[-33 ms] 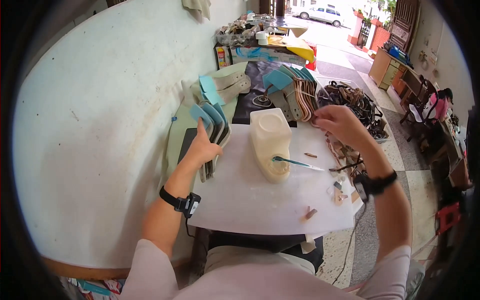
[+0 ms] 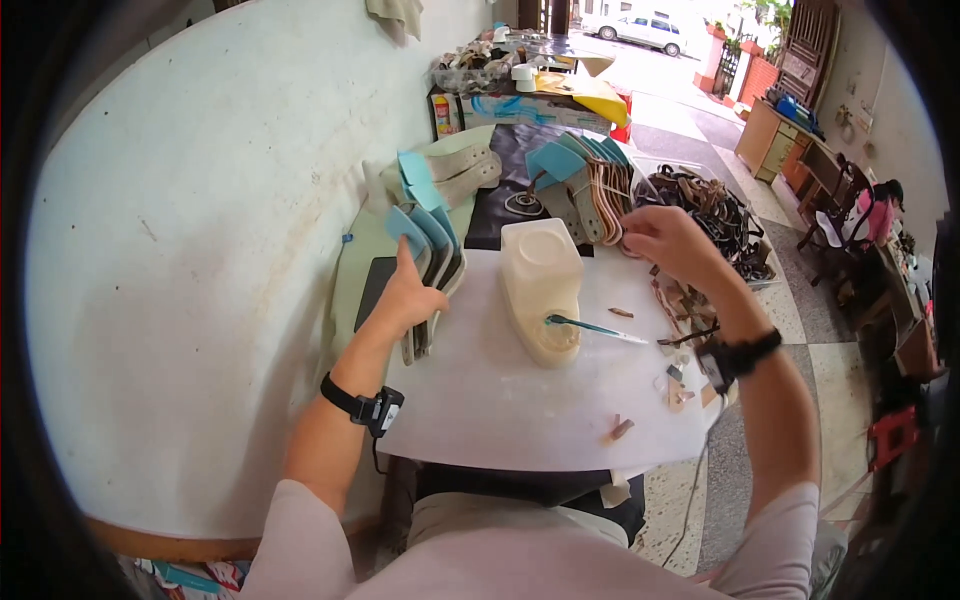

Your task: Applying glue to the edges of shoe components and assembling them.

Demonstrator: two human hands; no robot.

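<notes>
My left hand is at the left of the worktop, closed on a small stack of grey insoles with light-blue ends. Its index finger lies up along a blue end, the thumb across the stack's near side. My right hand has its fingers bent together at the near end of a larger fanned stack of insoles, tan-edged with blue far ends. What its fingertips hold, if anything, is hidden. Between the hands lies a cream plastic container with an opening at its near end, where a brush rests.
A clear bin of dark straps stands at the back right. Scraps lie along the white worktop's right side. More insoles lie on a pale green sheet by the wall. A person in pink sits far right.
My right hand and forearm have shifted slightly left, closer against the fanned insoles. My left hand and its stack have moved very slightly right.
</notes>
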